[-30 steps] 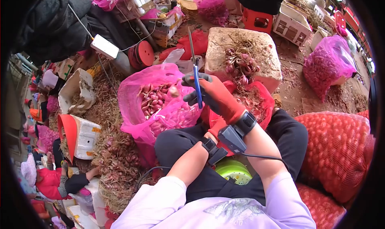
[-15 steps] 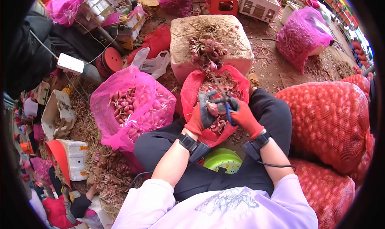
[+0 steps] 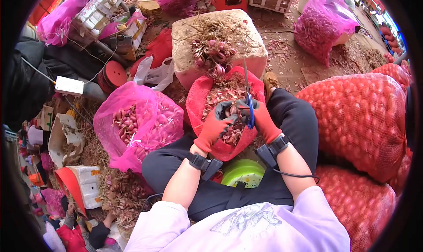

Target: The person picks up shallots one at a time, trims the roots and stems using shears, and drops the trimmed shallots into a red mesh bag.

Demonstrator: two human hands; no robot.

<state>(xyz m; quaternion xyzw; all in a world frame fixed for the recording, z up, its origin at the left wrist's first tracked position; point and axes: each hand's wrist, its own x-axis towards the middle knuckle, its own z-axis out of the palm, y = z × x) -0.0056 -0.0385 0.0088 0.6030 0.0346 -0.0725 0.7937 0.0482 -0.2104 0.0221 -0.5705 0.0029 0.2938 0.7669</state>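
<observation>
My right hand (image 3: 260, 116), in a red and grey glove, is closed around blue-handled scissors (image 3: 251, 113), whose blades point up and away from me. My left hand (image 3: 215, 125), gloved the same way, pinches a shallot (image 3: 232, 111), partly hidden by the fingers. Both hands nearly meet above an open red mesh bag (image 3: 194, 103) that holds peelings and dry stalks. Beyond it, a bunch of shallots (image 3: 215, 57) with dried stems lies on a foam block (image 3: 246, 36). Left of my knee stands a pink mesh bag (image 3: 105, 133) with loose shallots (image 3: 128, 122) in it.
Large full red mesh sacks (image 3: 352, 119) crowd my right side. A lime-green basin (image 3: 240, 170) sits between my legs. Another pink bag (image 3: 319, 29) stands far right. At left are a white box (image 3: 69, 85) with a cable and a red reel (image 3: 115, 70).
The scissors have turned more upright and their blades have moved away from the shallot. My hands have come closer together around the shallot. The whole view has shifted slightly.
</observation>
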